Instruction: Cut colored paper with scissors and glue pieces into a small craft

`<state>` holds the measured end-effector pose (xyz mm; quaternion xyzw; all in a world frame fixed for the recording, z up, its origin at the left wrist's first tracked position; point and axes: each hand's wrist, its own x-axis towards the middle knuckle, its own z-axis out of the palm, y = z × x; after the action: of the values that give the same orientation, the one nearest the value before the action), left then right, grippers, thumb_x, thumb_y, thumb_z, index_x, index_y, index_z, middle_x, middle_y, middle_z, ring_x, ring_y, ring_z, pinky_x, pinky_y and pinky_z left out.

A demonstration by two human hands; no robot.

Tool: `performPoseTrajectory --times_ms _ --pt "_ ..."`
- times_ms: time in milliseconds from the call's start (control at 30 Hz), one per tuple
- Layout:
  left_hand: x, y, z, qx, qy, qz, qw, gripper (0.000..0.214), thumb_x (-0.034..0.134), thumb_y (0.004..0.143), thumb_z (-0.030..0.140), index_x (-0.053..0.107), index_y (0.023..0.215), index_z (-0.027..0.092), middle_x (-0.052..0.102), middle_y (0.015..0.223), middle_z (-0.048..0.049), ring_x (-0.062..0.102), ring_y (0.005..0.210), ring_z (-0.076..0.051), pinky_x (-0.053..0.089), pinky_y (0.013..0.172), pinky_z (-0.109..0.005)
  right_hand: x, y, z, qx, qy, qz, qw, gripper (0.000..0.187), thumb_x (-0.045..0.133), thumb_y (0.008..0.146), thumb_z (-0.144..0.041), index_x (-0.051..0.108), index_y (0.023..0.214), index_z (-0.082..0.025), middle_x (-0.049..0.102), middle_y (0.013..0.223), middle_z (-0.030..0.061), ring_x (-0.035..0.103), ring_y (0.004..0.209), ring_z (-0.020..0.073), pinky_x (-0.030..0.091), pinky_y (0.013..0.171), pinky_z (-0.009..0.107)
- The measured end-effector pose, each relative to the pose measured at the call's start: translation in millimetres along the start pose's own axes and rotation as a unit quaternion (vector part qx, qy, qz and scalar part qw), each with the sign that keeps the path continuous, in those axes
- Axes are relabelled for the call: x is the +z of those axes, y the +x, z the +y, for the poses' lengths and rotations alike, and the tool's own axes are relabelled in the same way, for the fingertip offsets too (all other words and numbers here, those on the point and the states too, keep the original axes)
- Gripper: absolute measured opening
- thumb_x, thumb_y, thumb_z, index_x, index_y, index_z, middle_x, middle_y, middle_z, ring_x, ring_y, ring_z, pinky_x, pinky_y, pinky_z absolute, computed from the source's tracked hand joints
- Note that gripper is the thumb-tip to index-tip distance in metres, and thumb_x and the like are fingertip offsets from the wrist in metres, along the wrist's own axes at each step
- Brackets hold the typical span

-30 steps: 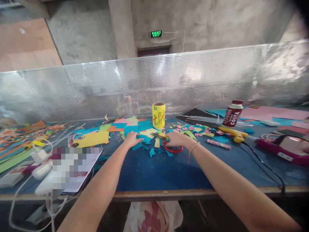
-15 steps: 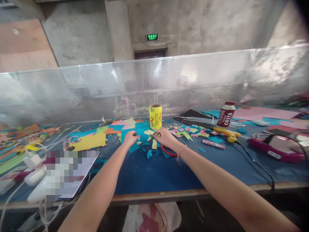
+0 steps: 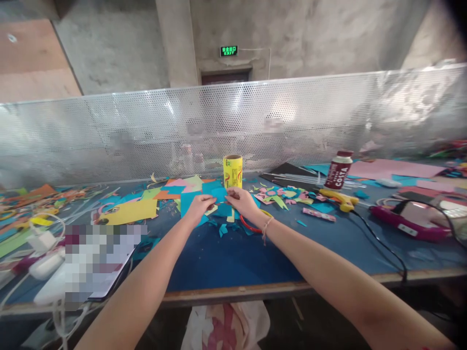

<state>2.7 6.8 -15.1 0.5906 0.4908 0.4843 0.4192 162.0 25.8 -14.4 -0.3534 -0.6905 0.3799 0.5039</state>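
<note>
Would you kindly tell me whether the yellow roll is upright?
Upright: the yellow roll stands on end, its round opening facing up.

Matt paper pieces (image 3: pixel 188 200); rough concrete wall (image 3: pixel 310 39); shiny metal partition (image 3: pixel 233 126).

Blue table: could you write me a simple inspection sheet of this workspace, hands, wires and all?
Surface: blue table, scattered with paper scraps.
Job's things: blue paper by the left hand; red-handled scissors, partly hidden by the right hand; yellow roll upright just beyond.
Clutter: dark-red bottle and yellow glue gun, both on the right.
Hands: left and right close together, fingers bent; exact grip unclear.
Cables: white cables on the left; black cord running from the glue gun toward the near side.
Surroundings: perforated metal screen behind; green exit sign on the wall.
</note>
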Motion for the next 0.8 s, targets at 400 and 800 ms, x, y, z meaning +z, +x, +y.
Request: performPoseTrajectory --times_ms 400,800 --pt "8.2 -8.3 12.0 -0.078 -0.194 -0.005 0.978 0.01 0.06 0.065 0.019 0.05 0.065 0.014 0.059 0.057 -0.0024 0.06 0.06 -0.013 0.046 0.063 -0.027 -4.3 -9.8 -7.0 -0.258 -0.291 -0.011 0.921 0.033 0.038 0.083 -0.019 0.056 0.11 -0.024 0.052 0.102 0.0081 0.052 0.095 0.0166 0.044 0.085 0.034" --pt "10.1 -10.7 16.5 -0.054 -0.212 0.013 0.976 0.014 0.062 0.064 0.017 0.049 0.067 0.014 0.055 0.059 0.0011 0.062 0.06 -0.014 0.048 0.061 -0.027 -0.7 -9.1 -15.2 -0.143 -0.188 0.0 0.972 0.028 0.045 0.077 -0.019 0.061 0.1 -0.019 0.06 0.087 0.0055 0.055 0.078 0.0143 0.047 0.072 0.03"
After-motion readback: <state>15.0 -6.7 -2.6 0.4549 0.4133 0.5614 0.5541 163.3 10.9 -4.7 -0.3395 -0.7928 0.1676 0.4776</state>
